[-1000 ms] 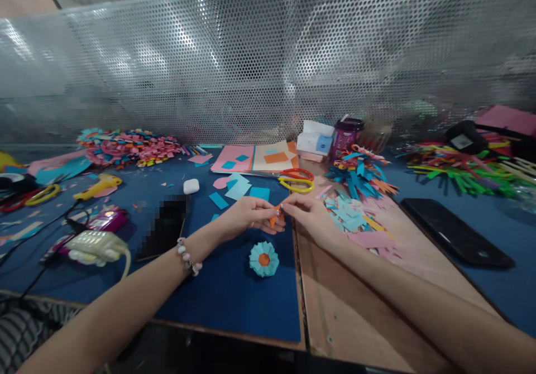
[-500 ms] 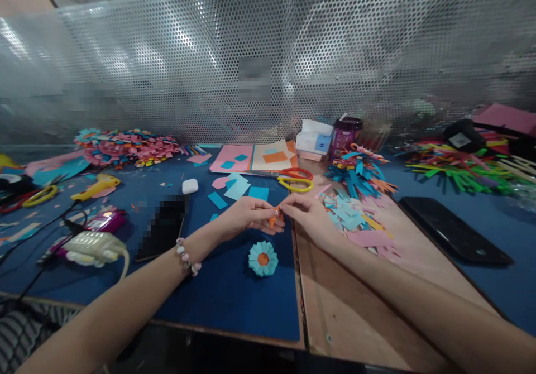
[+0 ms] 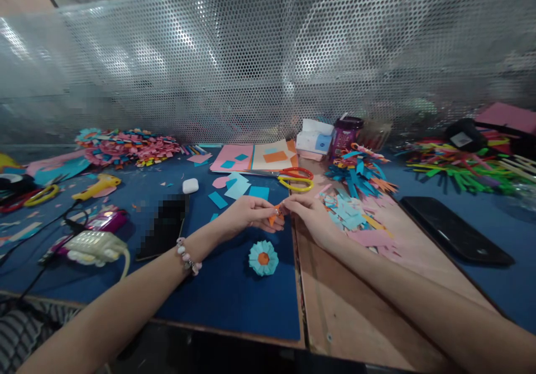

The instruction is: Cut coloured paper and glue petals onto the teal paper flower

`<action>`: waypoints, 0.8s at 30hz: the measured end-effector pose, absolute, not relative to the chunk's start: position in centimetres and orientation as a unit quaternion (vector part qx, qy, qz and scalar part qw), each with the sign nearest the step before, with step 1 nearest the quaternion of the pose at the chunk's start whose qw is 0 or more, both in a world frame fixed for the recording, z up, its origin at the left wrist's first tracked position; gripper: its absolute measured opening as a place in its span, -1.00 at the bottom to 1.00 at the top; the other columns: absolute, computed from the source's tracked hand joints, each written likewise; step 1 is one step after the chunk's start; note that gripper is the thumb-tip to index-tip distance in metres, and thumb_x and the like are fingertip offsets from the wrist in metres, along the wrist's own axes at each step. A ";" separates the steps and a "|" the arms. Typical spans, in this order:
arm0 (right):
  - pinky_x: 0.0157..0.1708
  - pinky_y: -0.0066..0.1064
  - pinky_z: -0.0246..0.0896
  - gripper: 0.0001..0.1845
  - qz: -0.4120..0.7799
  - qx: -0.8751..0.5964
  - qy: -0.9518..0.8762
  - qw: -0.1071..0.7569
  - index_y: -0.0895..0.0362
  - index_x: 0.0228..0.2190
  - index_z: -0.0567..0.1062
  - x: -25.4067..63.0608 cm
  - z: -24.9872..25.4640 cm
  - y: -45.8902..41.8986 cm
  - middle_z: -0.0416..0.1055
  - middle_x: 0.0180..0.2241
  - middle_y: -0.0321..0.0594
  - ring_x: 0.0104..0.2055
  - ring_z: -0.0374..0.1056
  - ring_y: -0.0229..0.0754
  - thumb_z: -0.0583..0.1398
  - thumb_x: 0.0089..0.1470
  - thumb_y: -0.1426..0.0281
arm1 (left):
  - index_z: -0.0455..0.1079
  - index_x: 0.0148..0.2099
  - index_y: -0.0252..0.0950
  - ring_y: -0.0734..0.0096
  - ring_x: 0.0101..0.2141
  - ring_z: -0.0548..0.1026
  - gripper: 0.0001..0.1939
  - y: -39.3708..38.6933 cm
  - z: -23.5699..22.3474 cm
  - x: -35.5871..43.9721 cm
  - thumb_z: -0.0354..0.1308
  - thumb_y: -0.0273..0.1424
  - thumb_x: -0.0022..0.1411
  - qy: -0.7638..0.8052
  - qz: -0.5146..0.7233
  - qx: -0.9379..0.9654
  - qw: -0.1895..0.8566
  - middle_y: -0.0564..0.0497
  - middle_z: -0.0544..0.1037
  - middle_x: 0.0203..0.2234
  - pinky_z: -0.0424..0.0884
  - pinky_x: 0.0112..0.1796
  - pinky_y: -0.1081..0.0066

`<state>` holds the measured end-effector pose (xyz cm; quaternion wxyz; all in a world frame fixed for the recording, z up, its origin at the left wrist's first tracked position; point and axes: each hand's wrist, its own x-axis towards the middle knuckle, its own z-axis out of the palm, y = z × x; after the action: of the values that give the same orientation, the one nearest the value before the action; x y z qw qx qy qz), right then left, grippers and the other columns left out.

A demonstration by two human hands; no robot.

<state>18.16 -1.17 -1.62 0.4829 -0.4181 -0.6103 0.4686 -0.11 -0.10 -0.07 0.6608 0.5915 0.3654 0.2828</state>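
My left hand [image 3: 247,216] and my right hand [image 3: 309,213] meet above the blue mat, both pinching a small folded orange paper piece [image 3: 274,216] between fingertips. A beaded bracelet [image 3: 187,257] sits on my left wrist. Just below the hands lies a finished light-blue paper flower with an orange centre [image 3: 263,257]. Loose light-blue paper squares [image 3: 238,187] lie beyond my left hand.
Red and yellow scissors [image 3: 296,178] lie behind the hands. A pixelated phone [image 3: 164,229], white earbud case [image 3: 190,185] and glue gun [image 3: 97,186] are at left; another phone [image 3: 455,230] at right. Paper scrap piles [image 3: 355,176] and a perforated metal screen [image 3: 268,61] stand behind.
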 end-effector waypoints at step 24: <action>-0.37 -0.45 0.14 -0.78 0.405 -0.418 -0.661 0.473 0.17 -0.58 0.45 18.2 -1.2 -1.3 0.39 -0.52 -0.30 -0.43 0.27 -0.28 0.17 -0.03 0.29 | 0.42 -0.19 -0.44 0.17 -0.21 0.53 -0.67 -0.2 0.3 -0.4 0.27 -0.30 0.04 0.356 0.263 0.596 0.670 -0.28 0.54 -0.21 0.44 -0.15 0.19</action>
<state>18.16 -1.28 -1.22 0.4727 -0.4181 -0.6613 0.4054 -0.36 -0.22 0.31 0.6699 0.5961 0.3558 0.2634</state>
